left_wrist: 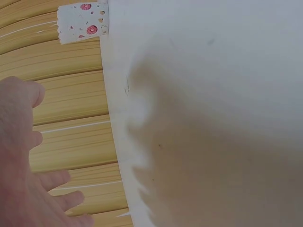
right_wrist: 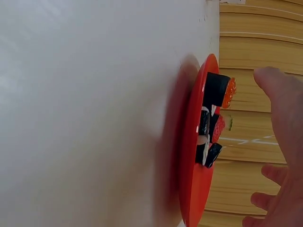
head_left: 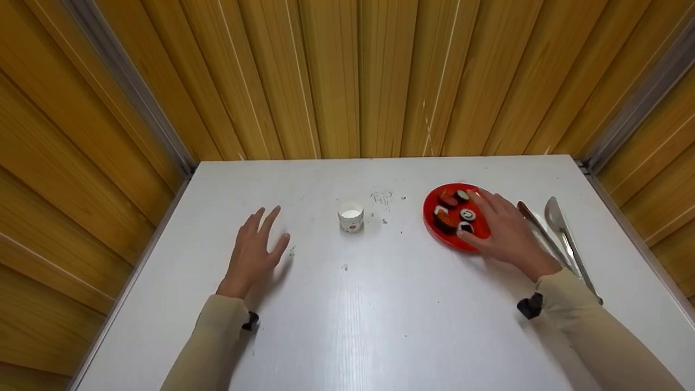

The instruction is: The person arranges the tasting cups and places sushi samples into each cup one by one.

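A red plate [head_left: 429, 220] on the right half of the white table carries several toy-like sushi pieces [head_left: 446, 221], some wrapped in black, one topped with orange roe. Over its right side hovers my right hand [head_left: 502, 231], thumb and fingers spread apart; the right wrist view shows a gap between this hand and the sushi rolls [right_wrist: 217, 89]. My left hand [head_left: 252, 252] is held above the left part of the table with spread fingers and nothing in it. Between the hands stands a small white cup [head_left: 351, 224] with a reddish pattern, also seen as a patterned cup [left_wrist: 83, 22] in the left wrist view.
Right of the plate, a knife [head_left: 543, 234] and a spoon-like utensil [head_left: 555, 214] lie close together on the table [head_left: 347, 326], partly behind the right hand and sleeve. Dark scuff marks show near the cup. Yellow wood-patterned panels [head_left: 336, 81] surround the table.
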`<act>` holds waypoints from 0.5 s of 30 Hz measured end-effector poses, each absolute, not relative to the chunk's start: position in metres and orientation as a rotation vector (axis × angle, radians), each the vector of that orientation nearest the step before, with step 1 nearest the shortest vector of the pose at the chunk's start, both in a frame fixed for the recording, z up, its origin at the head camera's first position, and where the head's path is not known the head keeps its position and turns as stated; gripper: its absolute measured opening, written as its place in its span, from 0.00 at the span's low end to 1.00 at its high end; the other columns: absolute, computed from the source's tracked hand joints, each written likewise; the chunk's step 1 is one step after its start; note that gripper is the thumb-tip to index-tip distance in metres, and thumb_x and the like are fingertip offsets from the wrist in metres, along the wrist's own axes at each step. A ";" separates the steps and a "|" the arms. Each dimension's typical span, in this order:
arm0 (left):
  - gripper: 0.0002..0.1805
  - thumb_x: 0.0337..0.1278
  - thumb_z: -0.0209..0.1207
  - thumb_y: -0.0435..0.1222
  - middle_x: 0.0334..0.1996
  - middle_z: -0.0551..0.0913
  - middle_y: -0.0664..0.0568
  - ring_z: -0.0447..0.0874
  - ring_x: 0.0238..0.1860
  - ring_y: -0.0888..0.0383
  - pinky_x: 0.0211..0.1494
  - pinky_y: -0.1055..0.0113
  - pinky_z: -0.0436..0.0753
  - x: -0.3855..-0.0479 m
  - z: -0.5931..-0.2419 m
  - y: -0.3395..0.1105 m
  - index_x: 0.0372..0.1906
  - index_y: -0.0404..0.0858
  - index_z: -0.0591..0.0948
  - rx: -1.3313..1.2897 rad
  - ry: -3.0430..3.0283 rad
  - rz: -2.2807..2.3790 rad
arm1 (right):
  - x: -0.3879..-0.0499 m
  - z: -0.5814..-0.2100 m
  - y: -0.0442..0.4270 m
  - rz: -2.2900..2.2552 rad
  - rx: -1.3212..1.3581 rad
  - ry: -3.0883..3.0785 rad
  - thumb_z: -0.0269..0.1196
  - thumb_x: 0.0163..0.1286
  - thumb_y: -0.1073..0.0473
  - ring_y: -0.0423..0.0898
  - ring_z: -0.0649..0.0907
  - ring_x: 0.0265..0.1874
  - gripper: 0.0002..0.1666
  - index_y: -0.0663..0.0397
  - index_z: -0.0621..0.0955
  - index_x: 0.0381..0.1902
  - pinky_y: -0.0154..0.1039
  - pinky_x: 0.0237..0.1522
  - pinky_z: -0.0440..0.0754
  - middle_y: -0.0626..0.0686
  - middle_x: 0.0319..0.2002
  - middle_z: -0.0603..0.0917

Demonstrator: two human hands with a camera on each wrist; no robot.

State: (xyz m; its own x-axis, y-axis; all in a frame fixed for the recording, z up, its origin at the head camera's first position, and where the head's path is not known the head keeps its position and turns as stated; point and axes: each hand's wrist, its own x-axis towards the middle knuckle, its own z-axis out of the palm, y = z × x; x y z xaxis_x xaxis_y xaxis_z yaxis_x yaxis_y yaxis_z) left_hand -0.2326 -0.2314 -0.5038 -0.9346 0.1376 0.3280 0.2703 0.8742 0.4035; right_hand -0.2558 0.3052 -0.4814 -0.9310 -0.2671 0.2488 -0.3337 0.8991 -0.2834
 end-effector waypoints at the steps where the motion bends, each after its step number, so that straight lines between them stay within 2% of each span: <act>1: 0.37 0.73 0.57 0.52 0.76 0.63 0.36 0.59 0.76 0.36 0.75 0.37 0.58 -0.232 -0.503 -0.231 0.80 0.48 0.63 -0.311 -2.748 -0.665 | -0.258 -0.481 0.302 0.483 0.470 -2.857 0.70 0.65 0.39 0.69 0.60 0.73 0.54 0.50 0.60 0.80 0.75 0.66 0.61 0.62 0.77 0.61; 6: 0.35 0.73 0.58 0.50 0.73 0.68 0.36 0.67 0.72 0.38 0.72 0.40 0.66 -0.232 -0.502 -0.228 0.79 0.46 0.65 -0.335 -2.707 -0.713 | -0.266 -0.479 0.284 0.494 0.558 -2.843 0.70 0.65 0.38 0.66 0.60 0.74 0.54 0.55 0.61 0.79 0.71 0.70 0.56 0.63 0.76 0.63; 15: 0.34 0.75 0.56 0.50 0.72 0.71 0.42 0.68 0.72 0.42 0.72 0.43 0.68 -0.233 -0.501 -0.221 0.79 0.43 0.65 -0.360 -2.697 -0.842 | -0.276 -0.478 0.255 0.556 0.623 -2.878 0.73 0.63 0.41 0.59 0.61 0.75 0.57 0.48 0.57 0.81 0.70 0.63 0.72 0.55 0.77 0.63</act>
